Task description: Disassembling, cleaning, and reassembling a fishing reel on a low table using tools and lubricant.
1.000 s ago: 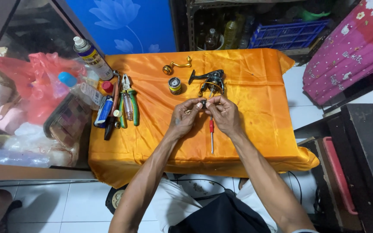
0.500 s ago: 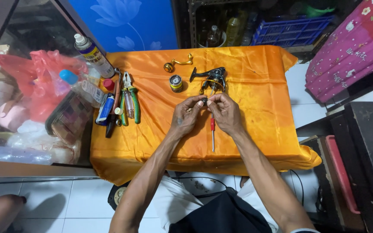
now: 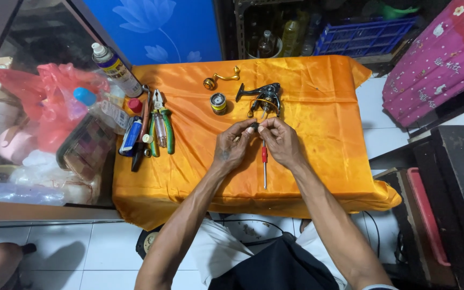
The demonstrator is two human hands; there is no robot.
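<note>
My left hand (image 3: 233, 145) and my right hand (image 3: 281, 140) meet over the orange cloth (image 3: 200, 166), fingertips pinched together on a small dark part (image 3: 254, 127). Just beyond them lies a black fishing reel body (image 3: 264, 96). A gold-and-black spool (image 3: 218, 103) sits to its left, and a gold handle (image 3: 220, 79) lies farther back. A red-handled screwdriver (image 3: 265, 161) lies on the cloth under my right hand.
Green-handled pliers (image 3: 163, 124), other hand tools (image 3: 142, 134) and a red cap (image 3: 135, 105) lie at the cloth's left edge. A spray can (image 3: 116, 69) and pink plastic bags (image 3: 60, 96) stand left. A blue crate (image 3: 361, 36) is behind; a patterned pink cloth (image 3: 441, 59) is right.
Both hands stay pinched on the small part in front of the reel, with only slight finger shifts. The view has drifted a little.
</note>
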